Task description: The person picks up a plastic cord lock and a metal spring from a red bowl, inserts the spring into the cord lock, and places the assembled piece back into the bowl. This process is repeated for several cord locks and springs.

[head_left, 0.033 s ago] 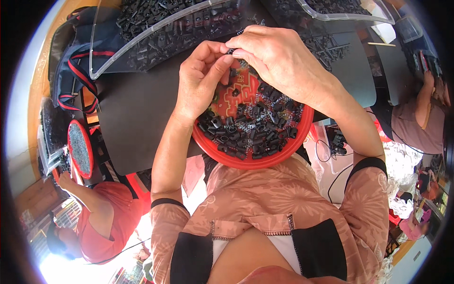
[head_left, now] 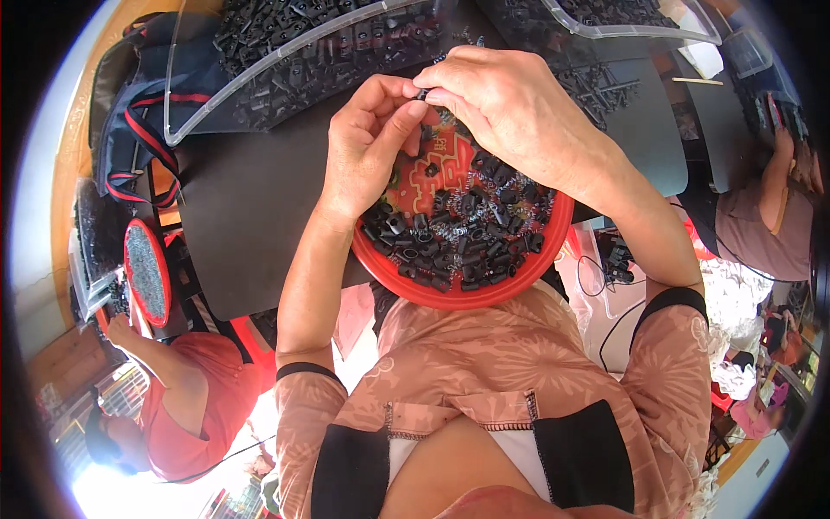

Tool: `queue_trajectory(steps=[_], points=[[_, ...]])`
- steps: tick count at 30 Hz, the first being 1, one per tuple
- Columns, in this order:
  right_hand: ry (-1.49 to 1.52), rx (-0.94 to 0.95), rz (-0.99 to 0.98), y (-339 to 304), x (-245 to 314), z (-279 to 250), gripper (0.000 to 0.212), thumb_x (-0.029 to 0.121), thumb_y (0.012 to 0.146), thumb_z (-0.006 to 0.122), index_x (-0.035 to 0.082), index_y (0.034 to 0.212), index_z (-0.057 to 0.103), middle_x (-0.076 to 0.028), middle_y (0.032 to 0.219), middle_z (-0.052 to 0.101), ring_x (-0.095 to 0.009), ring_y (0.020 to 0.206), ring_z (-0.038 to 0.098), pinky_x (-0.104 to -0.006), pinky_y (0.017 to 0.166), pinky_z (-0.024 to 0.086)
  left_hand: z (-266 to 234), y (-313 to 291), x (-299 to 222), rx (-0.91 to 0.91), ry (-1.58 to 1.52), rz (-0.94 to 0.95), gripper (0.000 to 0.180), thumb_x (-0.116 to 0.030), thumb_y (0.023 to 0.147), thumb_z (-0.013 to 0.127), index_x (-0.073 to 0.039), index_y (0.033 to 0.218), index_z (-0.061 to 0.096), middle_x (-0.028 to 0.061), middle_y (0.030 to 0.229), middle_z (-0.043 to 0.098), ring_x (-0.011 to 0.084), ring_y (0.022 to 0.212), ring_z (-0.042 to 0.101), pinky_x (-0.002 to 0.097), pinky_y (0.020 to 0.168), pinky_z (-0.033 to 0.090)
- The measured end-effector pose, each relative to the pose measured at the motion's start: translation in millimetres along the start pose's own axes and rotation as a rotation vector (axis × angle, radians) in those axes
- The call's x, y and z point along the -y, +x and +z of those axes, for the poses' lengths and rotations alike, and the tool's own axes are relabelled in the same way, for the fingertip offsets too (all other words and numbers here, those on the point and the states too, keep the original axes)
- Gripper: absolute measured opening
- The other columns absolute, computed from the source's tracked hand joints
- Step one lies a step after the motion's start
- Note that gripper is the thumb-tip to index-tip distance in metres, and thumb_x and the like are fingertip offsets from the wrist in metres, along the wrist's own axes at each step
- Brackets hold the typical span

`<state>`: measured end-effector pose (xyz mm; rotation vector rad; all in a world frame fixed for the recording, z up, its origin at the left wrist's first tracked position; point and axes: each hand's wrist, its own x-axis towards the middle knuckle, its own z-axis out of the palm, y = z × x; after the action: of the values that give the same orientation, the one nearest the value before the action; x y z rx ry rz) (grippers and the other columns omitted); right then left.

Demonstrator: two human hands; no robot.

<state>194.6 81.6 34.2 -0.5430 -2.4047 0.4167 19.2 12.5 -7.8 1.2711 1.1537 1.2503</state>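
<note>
Above the far side of a round red tray (head_left: 462, 299), my two hands meet fingertip to fingertip. A small black plastic part (head_left: 422, 93) is pinched between them, mostly covered by the fingers. My left hand (head_left: 370, 143) is closed on its left side, thumb and forefinger together. From the right, my right hand (head_left: 510, 108) is closed on the same spot, its back hiding what else it may hold. Many short black plastic pieces (head_left: 432, 255) lie loose in the tray, mixed with thin metal coil springs (head_left: 454, 229).
Clear plastic bins of black parts (head_left: 294, 43) stand at the far left and far right (head_left: 635, 36) of the dark table (head_left: 242, 216). Black rods (head_left: 605, 95) lie beyond my right hand. A co-worker in red (head_left: 194, 398) sits left, near another red tray (head_left: 147, 272); another person (head_left: 765, 208) is at right.
</note>
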Motion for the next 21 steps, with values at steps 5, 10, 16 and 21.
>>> queue_trajectory(steps=[5,10,16,21], points=[[0.159,-0.069,0.130,1.0,-4.9,-1.4,0.010,0.008,0.082,0.064,-0.001,0.086,0.065,-0.017,0.075,0.065,-0.032,0.070,0.066,-0.0378,0.063,0.053,8.9,1.6,-8.8,-0.055,-0.090,0.057,0.019,0.001,0.094,0.050,0.002,0.113,0.049,0.0120,0.096,0.065,0.0134,0.079,0.063,0.0241,0.074,0.052],[0.384,0.016,0.329,-1.2,-0.8,-5.7,0.015,0.012,0.082,0.066,0.000,0.091,0.068,-0.016,0.075,0.068,-0.025,0.070,0.069,-0.0316,0.066,0.054,3.8,1.6,-6.5,0.022,-0.098,-0.002,0.017,0.003,0.094,0.048,0.003,0.111,0.046,0.0146,0.096,0.065,0.0177,0.085,0.066,0.0270,0.078,0.054],[0.419,0.054,0.390,-0.6,-0.5,-8.3,0.016,0.012,0.082,0.067,0.001,0.092,0.070,-0.013,0.076,0.070,-0.020,0.071,0.070,-0.0290,0.067,0.054,3.9,1.4,-8.5,0.045,-0.064,-0.040,0.012,0.001,0.095,0.048,0.002,0.107,0.046,0.0145,0.092,0.065,0.0185,0.084,0.067,0.0269,0.076,0.055],[0.421,0.058,0.393,-2.4,-6.8,-3.8,0.016,0.012,0.082,0.066,0.000,0.092,0.070,-0.012,0.074,0.070,-0.017,0.070,0.069,-0.0278,0.067,0.053,2.9,2.6,-10.9,0.075,-0.085,-0.047,0.011,-0.003,0.096,0.049,0.002,0.105,0.045,0.0147,0.089,0.066,0.0185,0.079,0.067,0.0263,0.072,0.055]])
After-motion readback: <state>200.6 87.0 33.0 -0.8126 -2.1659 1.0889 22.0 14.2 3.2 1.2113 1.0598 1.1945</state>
